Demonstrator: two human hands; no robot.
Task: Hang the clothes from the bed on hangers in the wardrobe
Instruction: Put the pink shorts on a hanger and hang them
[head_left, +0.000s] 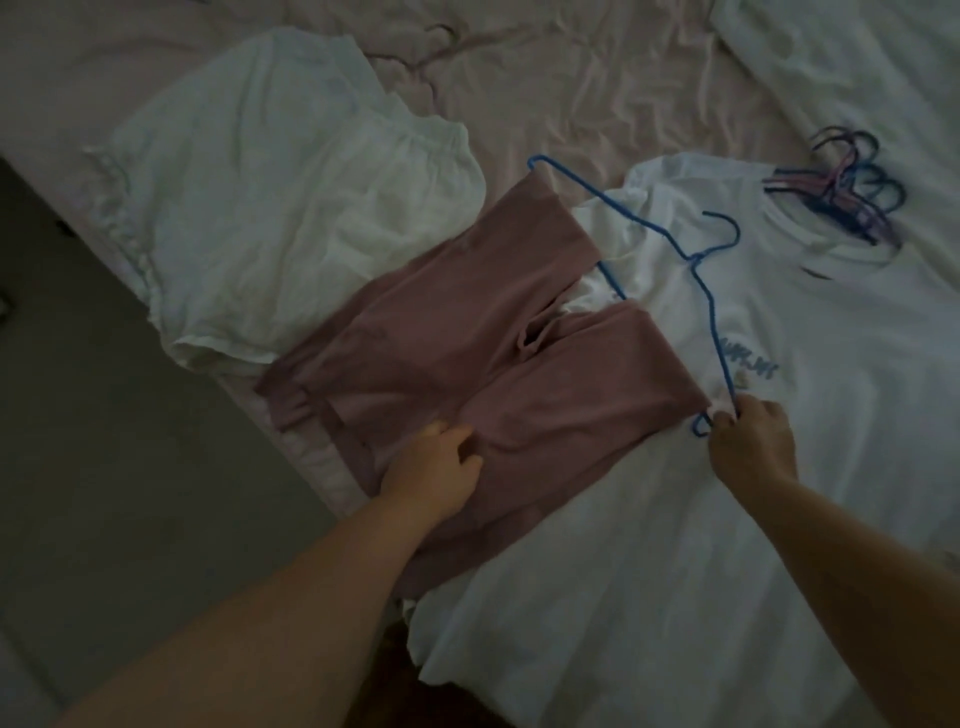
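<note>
A pair of dusty-pink shorts (431, 332) lies flat on the bed, its legs draped over the bottom bar of a blue wire hanger (702, 291). My right hand (748, 447) pinches the hanger's near corner. My left hand (431, 467) grips the shorts' fabric near the waistband. Under the shorts and hanger lies a white T-shirt (779, 415) with a small blue print. A second white garment (291, 192) is spread out to the left.
A bundle of blue and pink hangers (841, 187) rests by the T-shirt's collar at the right. The pink bedsheet (571, 83) is crumpled behind. White bedding (857, 62) fills the far right. The bed edge runs diagonally at left, with grey floor (104, 415) beyond.
</note>
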